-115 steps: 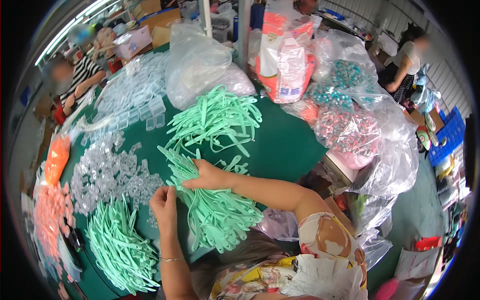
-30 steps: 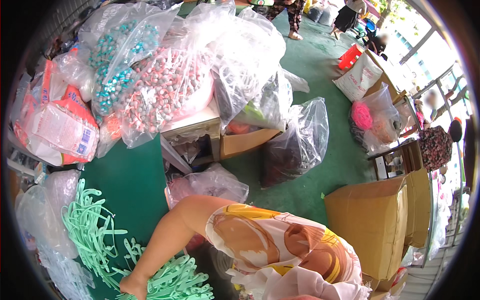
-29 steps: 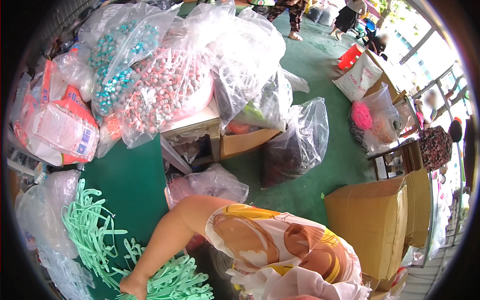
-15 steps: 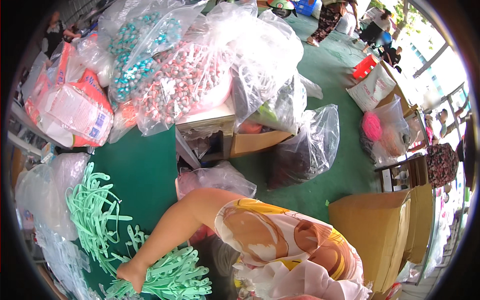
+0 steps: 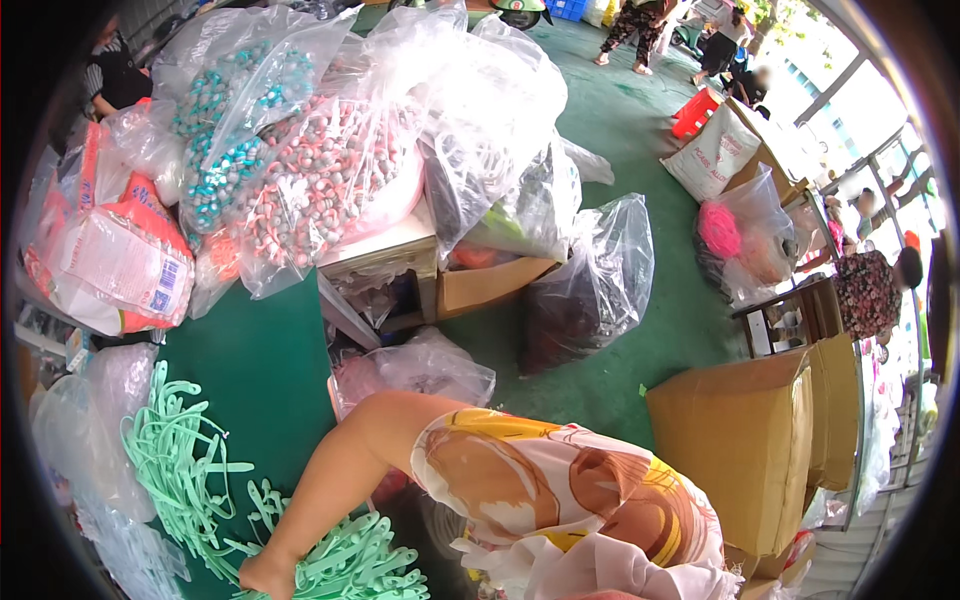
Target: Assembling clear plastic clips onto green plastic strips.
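My right hand point(image 5: 268, 576) is at the lower edge of the view, its bare forearm coming out of a loose patterned sleeve point(image 5: 560, 470). The fingers curl down, partly cut off by the picture's edge, and close on mint-green plastic straps point(image 5: 365, 560) that fan out to the right of it. Another tangled heap of the same straps point(image 5: 180, 470) lies to its left on the dark green table point(image 5: 245, 350). A few loose straps point(image 5: 265, 505) lie between the two heaps. My left hand is out of view.
Clear bags of turquoise point(image 5: 215, 130) and coral-grey beads point(image 5: 330, 165) stand at the table's far end, beside a red-and-white sack point(image 5: 120, 260). A dark-filled bag point(image 5: 590, 280) and an open cardboard box point(image 5: 735, 440) stand on the green floor to the right. People are farther back.
The view has shifted, so the table and bags sit farther left. My right hand appears lower, still by the same straps, with its fingers now more cut off by the edge.
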The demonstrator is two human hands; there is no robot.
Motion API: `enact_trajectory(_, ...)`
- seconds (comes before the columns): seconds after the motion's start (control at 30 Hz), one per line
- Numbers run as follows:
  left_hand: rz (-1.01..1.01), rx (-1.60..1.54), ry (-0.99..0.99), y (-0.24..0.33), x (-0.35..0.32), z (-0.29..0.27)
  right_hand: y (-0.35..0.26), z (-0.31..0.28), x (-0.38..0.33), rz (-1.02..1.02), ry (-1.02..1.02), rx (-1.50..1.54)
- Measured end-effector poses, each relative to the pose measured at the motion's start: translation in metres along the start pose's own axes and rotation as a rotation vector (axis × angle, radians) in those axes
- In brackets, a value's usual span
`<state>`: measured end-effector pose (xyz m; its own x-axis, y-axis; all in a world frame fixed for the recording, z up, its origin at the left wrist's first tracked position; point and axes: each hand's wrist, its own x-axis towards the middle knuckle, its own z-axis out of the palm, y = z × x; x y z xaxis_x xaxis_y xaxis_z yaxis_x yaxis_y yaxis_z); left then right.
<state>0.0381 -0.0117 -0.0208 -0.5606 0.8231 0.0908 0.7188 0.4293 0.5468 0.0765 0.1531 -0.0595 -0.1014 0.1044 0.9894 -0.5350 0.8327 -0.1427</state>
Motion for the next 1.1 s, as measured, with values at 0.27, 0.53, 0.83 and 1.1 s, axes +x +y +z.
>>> enact_trajectory(0.27, 0.022, -0.076, -0.060, -0.084, 0.042, 0.023, -0.027, -0.019, 0.012, 0.595, -0.320, 0.217)
enact_trajectory(0.53, 0.013, -0.143, -0.095, -0.087, 0.051, 0.035, -0.036, -0.019, 0.022, 0.902, -0.451, 0.243)
enact_trajectory(0.83, 0.018, -0.224, -0.141, -0.082, 0.058, 0.042, -0.042, -0.017, 0.023, 0.844, -0.354, 0.217)
enact_trajectory(1.1, 0.009, -0.299, -0.170, -0.079, 0.062, 0.048, -0.044, -0.020, 0.027, 0.891, -0.413, 0.258)
